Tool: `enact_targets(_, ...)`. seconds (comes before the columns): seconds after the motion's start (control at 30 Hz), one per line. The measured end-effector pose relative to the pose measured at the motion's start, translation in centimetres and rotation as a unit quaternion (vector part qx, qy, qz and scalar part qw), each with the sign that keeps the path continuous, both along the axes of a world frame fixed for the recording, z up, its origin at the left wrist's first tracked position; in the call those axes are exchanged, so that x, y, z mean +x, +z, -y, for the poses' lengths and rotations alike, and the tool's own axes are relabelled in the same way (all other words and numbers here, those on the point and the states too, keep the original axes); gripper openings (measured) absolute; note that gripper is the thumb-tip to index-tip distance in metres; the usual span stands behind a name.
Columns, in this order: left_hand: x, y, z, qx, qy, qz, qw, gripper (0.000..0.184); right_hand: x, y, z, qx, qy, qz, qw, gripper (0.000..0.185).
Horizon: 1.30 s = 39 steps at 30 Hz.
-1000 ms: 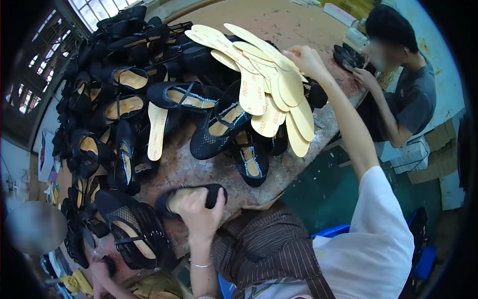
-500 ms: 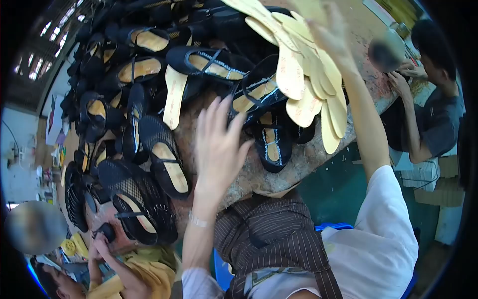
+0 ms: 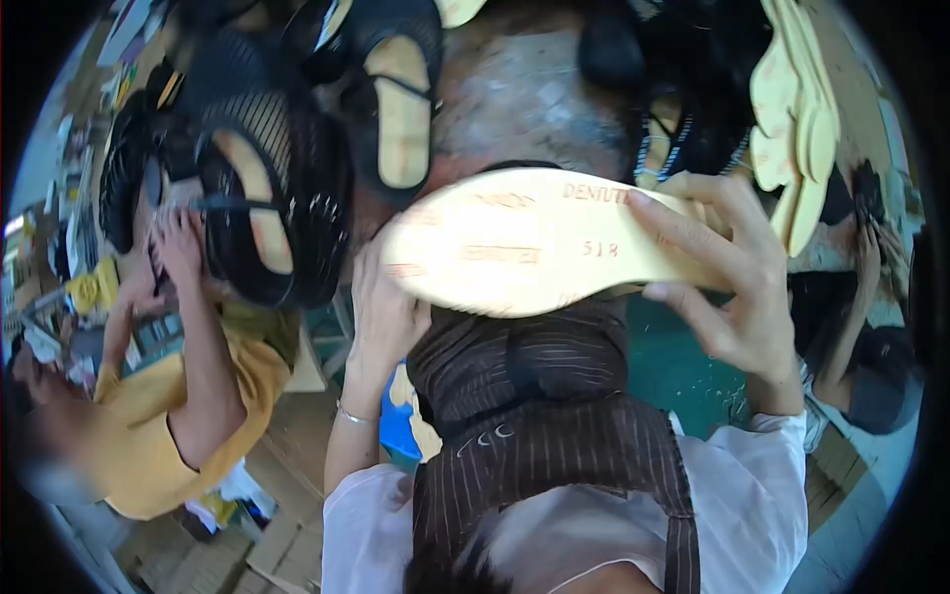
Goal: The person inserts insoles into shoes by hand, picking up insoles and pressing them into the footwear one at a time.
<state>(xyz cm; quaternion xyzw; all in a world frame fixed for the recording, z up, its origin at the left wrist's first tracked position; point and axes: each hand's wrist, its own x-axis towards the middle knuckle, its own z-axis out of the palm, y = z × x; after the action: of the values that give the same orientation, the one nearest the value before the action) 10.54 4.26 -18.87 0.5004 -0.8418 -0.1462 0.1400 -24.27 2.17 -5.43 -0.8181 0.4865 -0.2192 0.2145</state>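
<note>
A cream shoe insole (image 3: 515, 243) with red print, "518" among it, lies level before me above my apron. My right hand (image 3: 737, 272) pinches its narrow heel end, thumb along the lower edge and fingers over the top. At the broad toe end, my left hand (image 3: 386, 307) supports the left edge, some of its fingers hidden behind the insole. To the upper right, a pile of similar insoles (image 3: 797, 109) rests beside black shoes with light stitching (image 3: 663, 139). Another black shoe (image 3: 404, 109) with a cream insole in it stands beyond my left hand.
Black mesh shoes (image 3: 262, 188) crowd the worktable (image 3: 524, 99) on the left. A co-worker in a yellow top (image 3: 188, 396) sits at the left, hands at the table. Another person's arm (image 3: 856, 307) reaches in at the right. A blue container (image 3: 401, 426) is below my left wrist.
My right hand has come from the insole pile toward my body with an insole. My left hand, previously open over the table, has moved to the insole's toe end. The view has shifted.
</note>
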Motion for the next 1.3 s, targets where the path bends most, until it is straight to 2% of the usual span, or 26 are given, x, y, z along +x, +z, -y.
enact_targets(0.03, 0.7, 0.7, 0.1, -0.032, -0.007, 0.031, 0.999, 0.046, 0.6, -0.3, 0.5, -0.030, 0.005, -0.070, 0.997, 0.057)
enact_targets(0.07, 1.3, -0.2, -0.1, -0.038, 0.015, 0.001, 0.999, 0.063, 0.7, -0.9, 1.0, -0.083, -0.005, -0.122, 0.989, 0.055)
enact_targets(0.13, 0.9, 0.0, -0.3, -0.045, 0.055, -0.039, 0.997, 0.078, 0.2, -0.9, 0.9, -0.117, -0.015, -0.183, 0.976, 0.053)
enact_targets(0.17, 0.9, -0.1, -0.2, -0.049, 0.066, -0.004, 0.997, 0.101, 0.6, -0.9, 1.2, -0.116, -0.006, -0.185, 0.976, 0.050)
enact_targets(0.3, 1.4, -1.9, 0.5, -0.044, 0.095, -0.057, 0.993, 0.105, 4.0, -3.5, 3.0, -0.088, 0.073, -0.132, 0.985, 0.044)
enact_targets(0.4, 1.0, -1.8, 0.9, -0.019, 0.124, -0.067, 0.990, 0.107, 6.6, -7.3, 4.0, -0.039, 0.092, -0.063, 0.993, 0.046)
enact_targets(0.5, 0.9, -1.6, 0.7, -0.003, 0.142, -0.070, 0.987, 0.108, 7.3, -7.9, 4.4, 0.005, 0.082, -0.048, 0.995, 0.051)
enact_targets(0.67, 0.9, -2.0, 0.5, -0.003, 0.145, -0.115, 0.983, 0.112, 7.7, -7.2, 3.0, -0.005, 0.087, -0.125, 0.988, 0.052)
enact_targets(0.73, 1.0, -2.2, 0.5, -0.016, 0.142, -0.111, 0.983, 0.112, 8.4, -8.2, 2.4, -0.085, 0.090, -0.164, 0.979, 0.047)
enact_targets(0.77, 0.9, -2.3, 0.6, -0.033, 0.138, -0.107, 0.984, 0.112, 8.8, -8.9, 2.2, -0.095, 0.098, -0.147, 0.980, 0.047)
enact_targets(0.87, 1.1, -2.5, 0.6, -0.041, 0.127, -0.118, 0.984, 0.114, 10.3, -10.5, 2.0, -0.013, 0.103, -0.073, 0.992, 0.044)
enact_targets(0.93, 1.1, -2.4, 0.7, -0.036, 0.129, -0.125, 0.983, 0.115, 11.1, -11.0, 2.7, -0.011, 0.094, -0.074, 0.993, 0.042)
enact_targets(1.0, 1.1, -2.5, 0.5, -0.030, 0.132, -0.131, 0.982, 0.117, 11.5, -11.3, 3.1, 0.003, 0.084, -0.091, 0.992, 0.051)
enact_targets(1.3, 1.0, -2.6, 0.5, -0.024, 0.131, -0.156, 0.979, 0.118, 12.1, -11.5, 3.9, 0.013, 0.093, -0.081, 0.992, 0.039)
